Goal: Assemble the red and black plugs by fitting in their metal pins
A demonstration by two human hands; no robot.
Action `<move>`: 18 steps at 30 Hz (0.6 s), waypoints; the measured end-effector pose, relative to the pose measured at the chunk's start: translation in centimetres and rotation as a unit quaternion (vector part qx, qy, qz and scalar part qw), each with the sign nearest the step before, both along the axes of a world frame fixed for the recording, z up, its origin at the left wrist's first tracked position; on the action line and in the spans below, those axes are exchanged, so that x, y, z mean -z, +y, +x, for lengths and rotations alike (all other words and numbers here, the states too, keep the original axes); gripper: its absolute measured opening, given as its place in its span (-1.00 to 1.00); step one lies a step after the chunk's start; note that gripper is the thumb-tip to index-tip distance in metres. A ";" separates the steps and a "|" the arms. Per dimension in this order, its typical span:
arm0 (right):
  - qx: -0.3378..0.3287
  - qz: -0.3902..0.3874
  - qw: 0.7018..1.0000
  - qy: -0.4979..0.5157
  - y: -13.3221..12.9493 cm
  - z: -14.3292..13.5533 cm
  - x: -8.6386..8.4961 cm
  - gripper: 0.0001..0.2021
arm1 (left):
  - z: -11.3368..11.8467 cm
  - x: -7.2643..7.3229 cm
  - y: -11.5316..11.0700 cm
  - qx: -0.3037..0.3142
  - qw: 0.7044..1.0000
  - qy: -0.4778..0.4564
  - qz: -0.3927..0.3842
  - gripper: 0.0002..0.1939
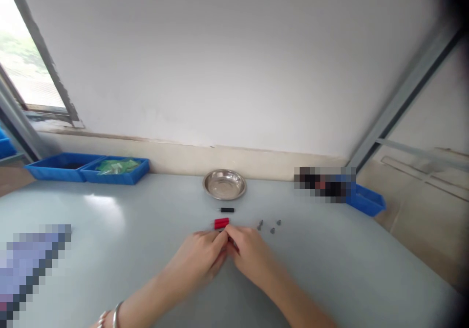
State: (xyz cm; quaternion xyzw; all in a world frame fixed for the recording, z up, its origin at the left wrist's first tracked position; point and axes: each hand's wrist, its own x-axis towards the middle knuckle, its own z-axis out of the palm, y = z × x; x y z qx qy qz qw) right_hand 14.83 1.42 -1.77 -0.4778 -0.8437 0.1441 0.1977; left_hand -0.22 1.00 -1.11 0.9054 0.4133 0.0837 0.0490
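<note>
My left hand [205,251] and my right hand [246,246] meet at the middle of the table, fingers closed and fingertips together. Something small and dark shows between them, too hidden to make out. Just beyond the fingertips lie red cylindrical pieces [221,223], side by side. A black cylindrical piece [227,210] with a thin pin at its left end rests farther back. Several small metal pieces [272,230] are scattered to the right of my right hand.
A round steel dish [224,185] stands near the wall. Two blue trays [134,177] are at the back left, one holding green plastic bags. Another blue tray [366,201] and a blurred dark item are at the back right. A blurred flat object [32,259] lies front left.
</note>
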 end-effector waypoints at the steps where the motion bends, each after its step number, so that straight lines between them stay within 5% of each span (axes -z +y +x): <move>1: 0.002 0.001 1.000 -0.002 0.0 0.0 0.0 -0.86 | 0.0 0.2 0.0 0.002 1.000 -0.006 -0.005 -0.93; 18: 0.000 0.036 0.999 0.029 -0.3 -0.1 -0.3 -0.88 | 0.3 0.8 -0.3 -0.008 0.988 -0.155 0.010 -0.86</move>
